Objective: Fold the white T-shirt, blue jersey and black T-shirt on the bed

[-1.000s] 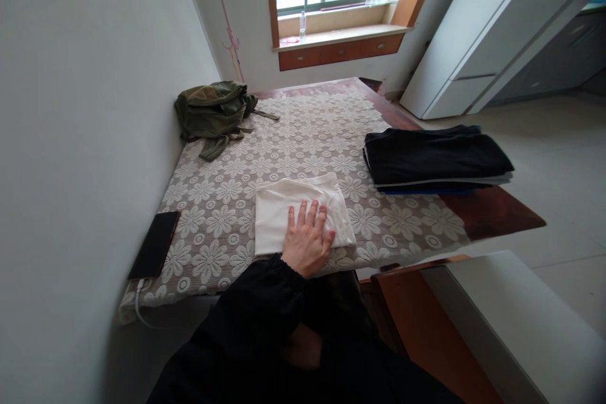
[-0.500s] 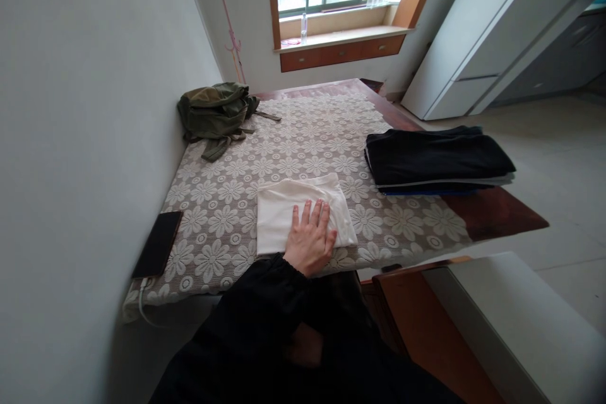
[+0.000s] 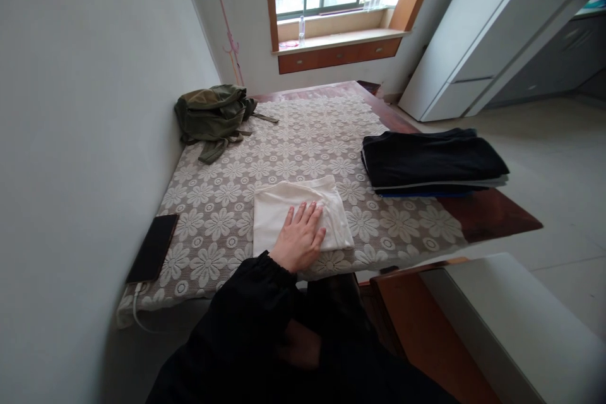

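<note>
My left hand [image 3: 299, 237] lies palm down on a folded white garment [image 3: 271, 211], fingers stretched and a little apart. The garment is a flat rectangle near the table's front edge, with slight creases on its right side. Low in the view, in deep shadow against my dark clothes, is my right hand [image 3: 301, 347]. Its fingers cannot be made out. To the right of the white garment rests a stack of folded dark clothes [image 3: 428, 161], mostly black with a grey and a blue edge showing.
A lace tablecloth [image 3: 220, 224] covers most of the table. By the left wall lies a phone [image 3: 152, 247] with a white cable plugged in. A green backpack [image 3: 213, 112] sits at the back left. A white-topped cabinet [image 3: 511, 303] stands at the lower right.
My left hand has slid slightly left across the white garment, still flat on it. The whole view has shifted a little. The garment and the dark stack stay in place.
</note>
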{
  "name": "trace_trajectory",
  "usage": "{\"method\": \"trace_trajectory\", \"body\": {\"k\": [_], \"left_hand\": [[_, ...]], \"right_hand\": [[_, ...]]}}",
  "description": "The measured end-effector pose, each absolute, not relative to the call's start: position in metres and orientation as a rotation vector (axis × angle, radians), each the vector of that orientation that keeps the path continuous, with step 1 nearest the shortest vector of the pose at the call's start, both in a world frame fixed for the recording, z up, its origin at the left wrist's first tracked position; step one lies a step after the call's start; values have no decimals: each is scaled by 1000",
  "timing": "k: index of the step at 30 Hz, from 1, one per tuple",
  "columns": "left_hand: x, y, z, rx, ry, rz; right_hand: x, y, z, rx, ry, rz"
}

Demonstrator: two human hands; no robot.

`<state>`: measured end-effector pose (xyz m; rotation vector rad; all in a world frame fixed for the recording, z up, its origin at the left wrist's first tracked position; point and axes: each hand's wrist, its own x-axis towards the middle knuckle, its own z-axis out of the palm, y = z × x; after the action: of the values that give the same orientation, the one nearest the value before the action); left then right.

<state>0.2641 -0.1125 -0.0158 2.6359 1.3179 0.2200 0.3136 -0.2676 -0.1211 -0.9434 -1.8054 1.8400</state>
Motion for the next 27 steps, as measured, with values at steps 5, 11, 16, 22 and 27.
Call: {"method": "trace_trajectory", "body": {"k": [5,11,16,22,27], "left_hand": [[226,-118,-15,2667,1348,91],[189,-115,-13,2659,1344,-13],[186,-90,-6,2613,1275,-104],[200,-57,-3,2618,1183,-152],[210,-43,0,2649,1133,-138]], "right_hand": [[314,-272,-149,-1025,-1760,1991],[310,-272,-162,-1012,-1740,2006],[311,-272,-158,-1028,-1737,2006],[312,-274,-156,-1048,-1749,1995],[324,-264,-131,-937,-1807,1835]]}}
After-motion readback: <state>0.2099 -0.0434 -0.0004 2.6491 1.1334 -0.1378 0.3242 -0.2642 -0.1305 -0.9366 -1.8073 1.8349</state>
